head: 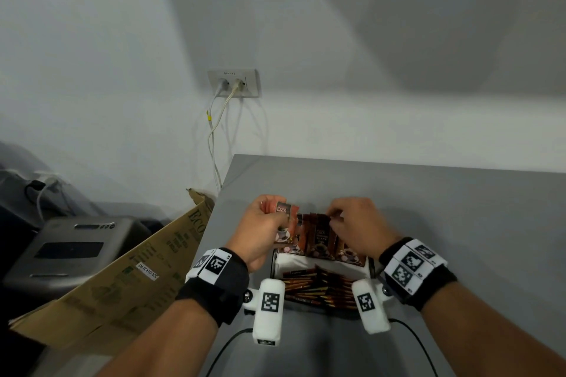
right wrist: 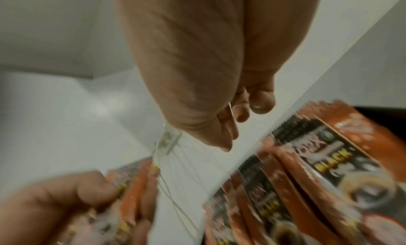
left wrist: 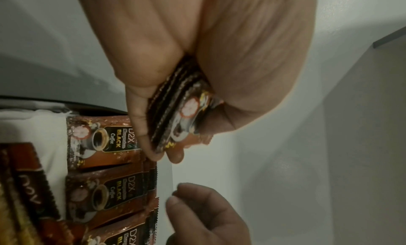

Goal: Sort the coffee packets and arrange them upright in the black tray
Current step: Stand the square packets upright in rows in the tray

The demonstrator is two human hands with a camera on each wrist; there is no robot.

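The left hand (head: 260, 225) grips a small stack of coffee packets (left wrist: 175, 113), its fingers (left wrist: 140, 127) curled round the stack against the thumb; how many packets it holds cannot be counted. The right hand (head: 356, 225) hovers just beside it, fingers (right wrist: 261, 99) curled, pinching nothing that shows clearly. Below both sets of fingertips stands a row of upright D2X Black Coffee packets (head: 321, 239): three fronts face the left wrist camera, with more behind. They stand in the far compartment of the black tray (head: 273, 263). The near compartment holds a heap of slim stick packets (head: 318, 283), lying flat, too many to count. The tray sits on a grey counter (head: 459, 208) against a white wall. One wall socket (head: 234, 82) carries two plugs. A cardboard box (head: 122, 278) leans left of the counter.
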